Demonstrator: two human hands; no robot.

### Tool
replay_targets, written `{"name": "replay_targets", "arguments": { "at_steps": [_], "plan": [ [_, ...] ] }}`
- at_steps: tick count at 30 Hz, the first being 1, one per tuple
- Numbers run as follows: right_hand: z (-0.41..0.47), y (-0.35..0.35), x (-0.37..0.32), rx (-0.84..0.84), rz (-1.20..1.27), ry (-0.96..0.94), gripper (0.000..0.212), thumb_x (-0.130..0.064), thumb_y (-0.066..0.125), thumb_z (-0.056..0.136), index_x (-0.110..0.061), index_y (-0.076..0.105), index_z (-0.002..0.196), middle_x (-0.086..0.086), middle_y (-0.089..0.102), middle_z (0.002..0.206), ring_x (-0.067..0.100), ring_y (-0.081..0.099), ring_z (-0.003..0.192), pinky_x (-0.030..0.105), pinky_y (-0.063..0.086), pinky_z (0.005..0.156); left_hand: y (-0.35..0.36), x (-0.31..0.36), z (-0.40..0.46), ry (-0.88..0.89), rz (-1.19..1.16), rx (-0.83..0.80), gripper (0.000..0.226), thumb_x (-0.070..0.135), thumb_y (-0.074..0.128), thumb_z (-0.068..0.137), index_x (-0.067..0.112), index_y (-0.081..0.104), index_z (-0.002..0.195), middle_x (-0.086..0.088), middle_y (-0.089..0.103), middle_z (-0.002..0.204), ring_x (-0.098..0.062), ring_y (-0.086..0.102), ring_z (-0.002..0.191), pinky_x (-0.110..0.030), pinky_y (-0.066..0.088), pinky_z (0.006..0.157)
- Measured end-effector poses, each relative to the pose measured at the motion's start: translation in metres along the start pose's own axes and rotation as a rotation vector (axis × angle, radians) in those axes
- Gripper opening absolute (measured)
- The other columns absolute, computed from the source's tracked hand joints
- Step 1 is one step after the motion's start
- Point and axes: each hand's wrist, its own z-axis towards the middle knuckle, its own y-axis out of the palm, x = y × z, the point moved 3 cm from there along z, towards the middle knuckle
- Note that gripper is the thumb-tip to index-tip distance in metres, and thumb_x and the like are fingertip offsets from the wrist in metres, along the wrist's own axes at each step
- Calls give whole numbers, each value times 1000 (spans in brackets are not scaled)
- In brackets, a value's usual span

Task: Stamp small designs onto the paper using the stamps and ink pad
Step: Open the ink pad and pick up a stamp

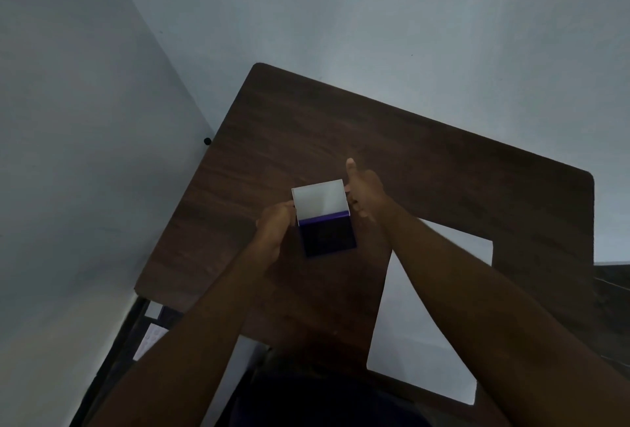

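Both forearms are reaching forward from the bottom of the frame, bare and stretched out over a dark wooden table (341, 126), converging on an ink pad (325, 218) that is sitting near the middle of the tabletop.

Starting at the left, a pale grey wall (68, 120) is running down that side, and a small black knob (207, 141) is showing where the wall meets the table's far left edge. Lower down, beside the table's near left corner, a dark frame with a light dimpled sheet (151, 338) is peeking out; what it is cannot be told in this dim light.

The left hand (274, 222) is resting against the left side of the ink pad, fingers curled inward and pinching the left edge of the raised white lid (320, 200). The lid is standing tilted up and back, hinged to a purple strip, with the dark blue-black base (329, 237) lying open towards the person.

The right hand (363, 191) is pressing against the right edge of the same lid, thumb sticking up and away from the table, the other fingers tucked behind the lid so that only their knuckles are showing. Both hands are thus gripping the lid between them.

Further right, a white sheet of paper (426, 324) is lying flat on the table, partly crossed by the right forearm and well apart from the ink pad. Behind everything, another pale grey wall (409, 17) is filling the upper frame.
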Motion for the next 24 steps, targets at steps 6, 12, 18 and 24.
{"name": "replay_targets", "arguments": {
  "at_steps": [6,12,18,24],
  "plan": [
    [9,4,-1,-4,-31,50,54,-63,34,89,-13,54,88,1,52,66,12,48,52,23,35,40,6,4,4,41,132,4,52,2,44,74,17,61,121,-10,59,120,-30,53,110,-46,47,96],
    [13,-4,-1,183,-56,-84,36,-48,53,87,-16,57,70,0,61,65,12,59,52,27,46,42,7,-1,4,107,65,21,39,13,51,82,18,61,120,-8,63,116,-27,58,107,-45,50,93],
    [6,-56,7,427,-474,-529,22,-4,53,85,2,65,68,14,67,66,21,63,59,29,48,62,-1,-3,-1,422,152,165,41,10,51,88,24,59,126,3,62,125,-7,59,99,-32,55,85],
    [7,-57,29,123,-726,-542,24,-23,68,77,-2,63,66,13,67,75,28,62,77,32,45,72,12,-5,-4,505,299,205,41,9,53,90,27,59,125,-3,58,126,-6,54,95,-21,51,77]
  ]
}}
